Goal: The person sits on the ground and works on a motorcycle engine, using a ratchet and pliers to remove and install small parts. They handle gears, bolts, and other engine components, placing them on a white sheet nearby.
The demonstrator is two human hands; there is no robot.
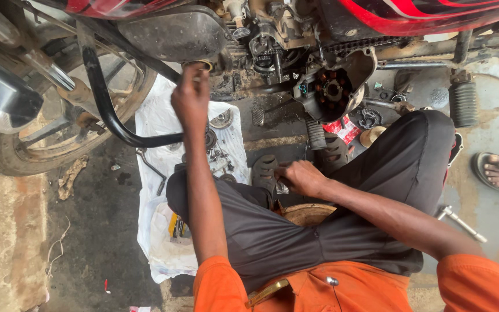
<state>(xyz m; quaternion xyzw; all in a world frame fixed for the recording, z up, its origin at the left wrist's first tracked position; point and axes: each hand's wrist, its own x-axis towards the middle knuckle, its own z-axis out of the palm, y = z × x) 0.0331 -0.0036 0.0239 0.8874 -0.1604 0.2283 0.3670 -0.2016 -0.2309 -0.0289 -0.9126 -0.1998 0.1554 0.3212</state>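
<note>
Orange-sleeved left hand (190,97) raised to engine (272,52), right hand (300,177) perhaps pinching something.

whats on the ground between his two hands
In the head view, between the left hand and the right hand, small metal engine parts lie on a white cloth, with a sandalled foot beside them.

Oil-stained concrete floor (105,231) carries a white plastic sheet (160,231) strewn with small metal engine parts (218,156)

Floor (105,231): bare concrete, dark with oil stains near the centre, paler and cracked toward the right (492,138). Scattered debris at left. Even daylight, no walls visible.
</note>
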